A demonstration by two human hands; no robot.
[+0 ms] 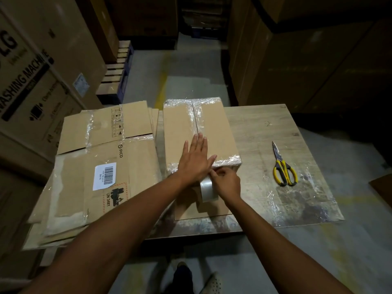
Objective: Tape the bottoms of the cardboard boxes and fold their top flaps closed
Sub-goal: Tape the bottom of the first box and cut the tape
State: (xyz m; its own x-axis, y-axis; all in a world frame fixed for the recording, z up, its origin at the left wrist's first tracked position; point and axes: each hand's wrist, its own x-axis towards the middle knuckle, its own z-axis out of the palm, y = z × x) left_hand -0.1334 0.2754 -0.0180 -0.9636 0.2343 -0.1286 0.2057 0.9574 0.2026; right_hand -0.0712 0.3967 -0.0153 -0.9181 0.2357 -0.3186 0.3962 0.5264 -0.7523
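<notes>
right hand point(227, 181): grip narrow, fingers curled, pinching clear tape at the near top edge of the cardboard box point(178, 128). tape roll point(206, 190) sits just under that hand, against the box's near side wall. cannot tell if the hand also carries the roll's weight.

left hand point(195, 162): grip wide, fingers straight, palm flat on the box's upward face, near edge, just left of the centre seam. thumb tip is next to the right hand's fingers.

box stands mid-bench, flaps shut on the face pointing up. clear tape runs along the centre seam and across both the far and near edges, wrinkled and shiny. a flat flap or sheet of cardboard lies on the bench point(275, 128) in front of the box, under the roll.

left of the box: stack of flattened boxes point(127, 166), overhanging the bench's left edge. the top one has old tape, a white barcode label point(105, 176) and a "un 3481" mark.

right of the box, well apart: yellow-handled scissors point(284, 168), blades shut, tips pointing away. tape residue on the bench's near right corner.

around the bench: big cartons point(31, 71) on the left, printed "washing machine"; dark stacked cartons on the right; a pallet point(115, 71) behind on the concrete floor. the person's shoes point(182, 276) show at the bottom edge.
</notes>
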